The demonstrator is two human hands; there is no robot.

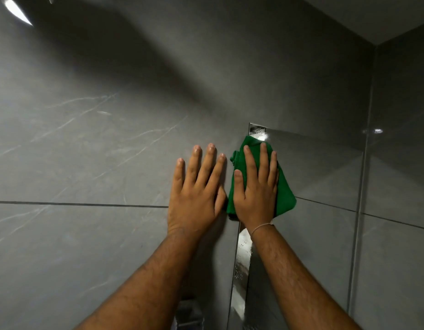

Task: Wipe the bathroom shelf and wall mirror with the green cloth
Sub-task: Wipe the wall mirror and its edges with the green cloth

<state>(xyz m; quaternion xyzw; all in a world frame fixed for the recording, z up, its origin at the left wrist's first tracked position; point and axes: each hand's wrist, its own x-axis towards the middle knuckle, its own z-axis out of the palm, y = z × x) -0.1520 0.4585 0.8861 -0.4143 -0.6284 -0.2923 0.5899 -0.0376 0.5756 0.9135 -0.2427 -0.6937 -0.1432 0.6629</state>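
This is looking like a bathroom in a home: large grey marble-look wall tiles (87,151) are covering everything, and a wall mirror (325,177) with a shiny metal edge (240,270) is hanging at 3 o'clock, reflecting the tiles.

We see a grey tiled wall (87,144) with pale veining and a dark horizontal grout line, carrying a wall mirror (325,167) whose bevelled left edge is spotted with droplets. Flat against the wall lies our left hand (196,191), fingers (207,163) spread. Pressed on the mirror's upper left corner lies the green cloth (286,196), under our right hand (257,186).
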